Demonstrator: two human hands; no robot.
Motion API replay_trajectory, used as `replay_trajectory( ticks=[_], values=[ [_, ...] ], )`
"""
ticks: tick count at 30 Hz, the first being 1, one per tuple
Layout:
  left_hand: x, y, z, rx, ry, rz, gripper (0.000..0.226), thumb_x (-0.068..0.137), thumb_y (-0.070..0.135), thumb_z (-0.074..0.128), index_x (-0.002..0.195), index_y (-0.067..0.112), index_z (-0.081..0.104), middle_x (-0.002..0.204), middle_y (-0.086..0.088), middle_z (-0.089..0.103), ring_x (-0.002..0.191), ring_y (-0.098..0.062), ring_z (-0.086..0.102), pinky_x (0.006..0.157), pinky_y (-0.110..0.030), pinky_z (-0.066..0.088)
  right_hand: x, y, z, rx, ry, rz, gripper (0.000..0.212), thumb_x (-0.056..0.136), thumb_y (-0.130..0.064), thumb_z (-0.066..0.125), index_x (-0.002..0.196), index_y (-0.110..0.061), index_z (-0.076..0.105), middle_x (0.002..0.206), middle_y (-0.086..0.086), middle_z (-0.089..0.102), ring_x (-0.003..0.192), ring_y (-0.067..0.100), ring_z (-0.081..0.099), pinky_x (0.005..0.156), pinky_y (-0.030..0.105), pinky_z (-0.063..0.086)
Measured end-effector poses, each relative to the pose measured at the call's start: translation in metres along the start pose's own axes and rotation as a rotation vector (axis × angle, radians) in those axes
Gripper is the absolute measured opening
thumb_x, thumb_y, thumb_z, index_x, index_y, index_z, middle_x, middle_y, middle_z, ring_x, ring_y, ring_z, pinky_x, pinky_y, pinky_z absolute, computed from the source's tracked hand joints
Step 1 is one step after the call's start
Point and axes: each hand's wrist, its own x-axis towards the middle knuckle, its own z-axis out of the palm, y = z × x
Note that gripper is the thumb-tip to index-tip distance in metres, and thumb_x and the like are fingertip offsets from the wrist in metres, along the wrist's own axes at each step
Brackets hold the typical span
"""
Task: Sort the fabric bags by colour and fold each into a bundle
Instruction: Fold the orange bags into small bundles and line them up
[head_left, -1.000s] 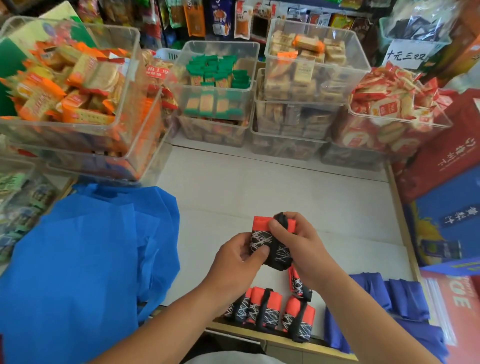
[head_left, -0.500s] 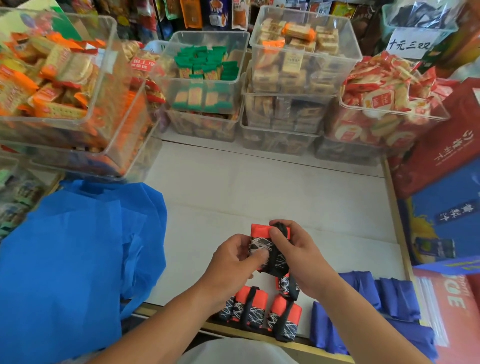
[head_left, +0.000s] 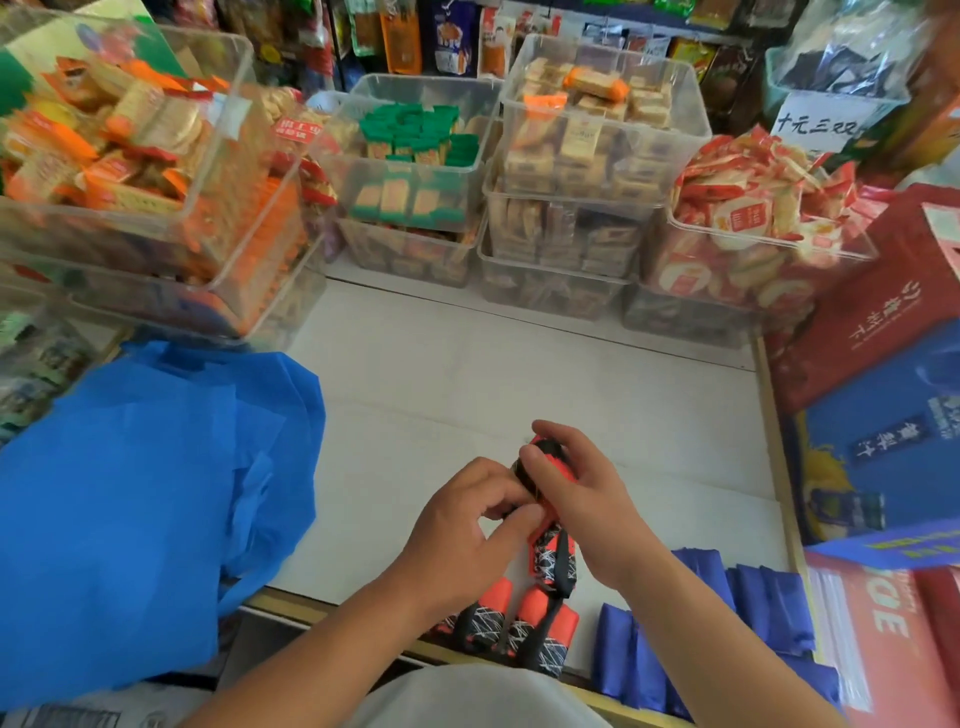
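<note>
Both hands hold one small red-and-black patterned bag bundle (head_left: 553, 467) above the white counter (head_left: 519, 374). My left hand (head_left: 467, 525) pinches its lower end, and my right hand (head_left: 582, 493) curls over its top, hiding most of it. Below my hands, finished red-and-black bundles (head_left: 540, 618) lie in a group at the counter's near edge. Dark blue folded bundles (head_left: 727, 623) lie to their right. A loose heap of bright blue fabric bags (head_left: 145, 493) covers the left side.
Clear plastic bins of packaged snacks (head_left: 597, 171) line the back and left (head_left: 130, 182) of the counter. Red and blue gift boxes (head_left: 883, 395) stand stacked along the right edge. A wooden rim (head_left: 774, 441) borders the counter on the right.
The bundle has turned in my hands: its broad patterned face is now mostly covered. My right hand has shifted over its top, and both hands sit slightly lower and nearer the finished bundles.
</note>
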Motion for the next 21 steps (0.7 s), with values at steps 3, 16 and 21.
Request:
replay_trajectory(
  ticks=[3,16,21],
  values=[
    [-0.010,-0.003,-0.002,-0.101,0.137,-0.084,0.019,0.094,0.008,0.069,0.101,0.025,0.069,0.105,0.016,0.061,0.102,-0.011,0.066,0.092,-0.024,0.056,-0.001,0.002,-0.008,0.138,-0.036,0.027,0.024,0.102,-0.022,0.062,0.124,-0.031,0.068,0.117,0.009,0.072,0.111,0.034,0.069,0.098,0.055,0.057],
    [-0.021,0.004,0.010,-0.263,0.256,-0.276,0.018,0.087,0.023,0.082,0.099,0.023,0.069,0.113,0.008,0.060,0.103,0.003,0.064,0.078,-0.011,0.053,-0.013,-0.007,0.002,0.072,0.011,-0.114,0.034,0.103,-0.008,0.054,0.127,-0.030,0.065,0.114,0.002,0.072,0.099,0.025,0.071,0.071,0.039,0.061],
    [-0.022,0.000,0.012,-0.276,0.217,-0.302,0.006,0.092,0.021,0.076,0.089,0.020,0.071,0.113,0.009,0.061,0.100,0.004,0.063,0.077,-0.007,0.048,-0.011,-0.012,-0.005,-0.077,-0.009,-0.125,0.035,0.101,-0.010,0.056,0.124,-0.033,0.069,0.108,0.002,0.076,0.095,0.025,0.072,0.086,0.049,0.059]
  ],
)
